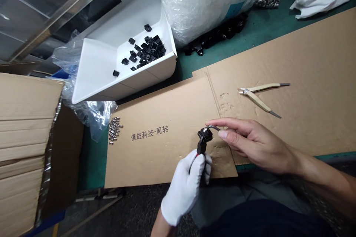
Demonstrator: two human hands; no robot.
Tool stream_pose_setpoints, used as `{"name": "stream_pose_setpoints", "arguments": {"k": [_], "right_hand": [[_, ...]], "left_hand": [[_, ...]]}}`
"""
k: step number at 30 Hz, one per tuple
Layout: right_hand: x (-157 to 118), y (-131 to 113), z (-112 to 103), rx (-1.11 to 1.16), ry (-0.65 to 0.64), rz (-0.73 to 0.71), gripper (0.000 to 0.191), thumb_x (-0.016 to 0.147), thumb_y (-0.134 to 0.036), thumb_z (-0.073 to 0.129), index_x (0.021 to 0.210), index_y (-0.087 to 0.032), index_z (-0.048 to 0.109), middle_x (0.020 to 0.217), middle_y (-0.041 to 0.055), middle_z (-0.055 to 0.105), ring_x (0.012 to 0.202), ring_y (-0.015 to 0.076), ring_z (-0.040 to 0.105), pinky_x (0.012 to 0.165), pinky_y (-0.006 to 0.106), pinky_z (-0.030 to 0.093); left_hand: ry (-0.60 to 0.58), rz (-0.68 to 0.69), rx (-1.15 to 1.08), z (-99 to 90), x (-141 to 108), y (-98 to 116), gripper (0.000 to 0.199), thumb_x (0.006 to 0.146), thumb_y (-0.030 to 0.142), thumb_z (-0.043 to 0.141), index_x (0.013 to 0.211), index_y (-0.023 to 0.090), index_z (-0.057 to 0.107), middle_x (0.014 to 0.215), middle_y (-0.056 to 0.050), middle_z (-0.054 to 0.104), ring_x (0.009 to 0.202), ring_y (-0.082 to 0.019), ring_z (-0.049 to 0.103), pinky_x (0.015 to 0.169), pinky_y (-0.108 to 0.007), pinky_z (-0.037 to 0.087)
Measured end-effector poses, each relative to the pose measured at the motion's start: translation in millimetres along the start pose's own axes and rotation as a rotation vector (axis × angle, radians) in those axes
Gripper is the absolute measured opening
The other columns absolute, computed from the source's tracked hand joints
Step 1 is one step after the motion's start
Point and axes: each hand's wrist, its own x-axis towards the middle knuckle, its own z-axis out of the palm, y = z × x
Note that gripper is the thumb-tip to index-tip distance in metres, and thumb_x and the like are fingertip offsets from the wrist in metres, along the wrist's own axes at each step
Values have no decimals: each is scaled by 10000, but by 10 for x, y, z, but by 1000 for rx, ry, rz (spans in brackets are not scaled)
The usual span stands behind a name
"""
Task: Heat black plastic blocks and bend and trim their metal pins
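My left hand (187,183), in a white glove, is closed around the lower end of a small black plastic connector (201,145) with a bit of red at its base. On the connector's upper end sits a square black block with a shiny metal piece. My bare right hand (250,140) pinches a thin bent metal hex key (213,127) between thumb and fingers. Its short end meets the metal piece on top of the connector. Both hands are over the cardboard sheet (178,107), near its front edge. The gloved fingers hide the connector's lower part.
Cutting pliers (260,94) lie spread on the cardboard at right. Small metal pins (114,129) cluster at its left edge. Behind are a white bin (125,83) of black blocks (151,49), a plastic-wrapped bundle (205,3), black parts (217,37) and a white glove (322,3). A carton (25,137) stands left.
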Motion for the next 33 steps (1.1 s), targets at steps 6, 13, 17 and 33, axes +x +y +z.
{"name": "stream_pose_setpoints", "arguments": {"k": [6, 13, 17, 33], "right_hand": [[-49, 76, 82, 52, 47, 18, 397, 1041, -448, 493, 1401, -310, 589, 623, -69, 309, 542, 106, 310, 505, 235, 296], [-101, 60, 69, -18, 108, -20, 403, 1044, -393, 485, 1402, -261, 615, 620, -54, 394, 528, 101, 368, 436, 212, 283], [-139, 11, 56, -135, 131, -55, 395, 1036, -369, 493, 1386, -260, 641, 703, -13, 639, 533, 114, 506, 463, 230, 387], [-179, 81, 92, -302, 214, -266, 337, 995, -233, 582, 1317, -212, 680, 1303, 28, 700, 1176, 211, 688, 1047, 327, 558]], "left_hand": [[39, -39, -118, 123, -18, -66, 425, 1045, 513, 347, 915, 173, 567, 733, -15, 576, 639, -139, 523, 619, -279, 450], [34, -31, -107, 114, -53, 20, 426, 1034, 507, 399, 956, 148, 617, 812, -52, 635, 725, -156, 562, 707, -292, 477], [14, -41, -118, 97, -67, 56, 400, 1030, 497, 424, 970, 153, 619, 874, -56, 639, 771, -159, 565, 743, -302, 489], [35, -146, -486, 402, -109, -174, 427, 1021, 553, 402, 904, 171, 552, 659, 16, 507, 545, -103, 448, 507, -241, 370]]}}
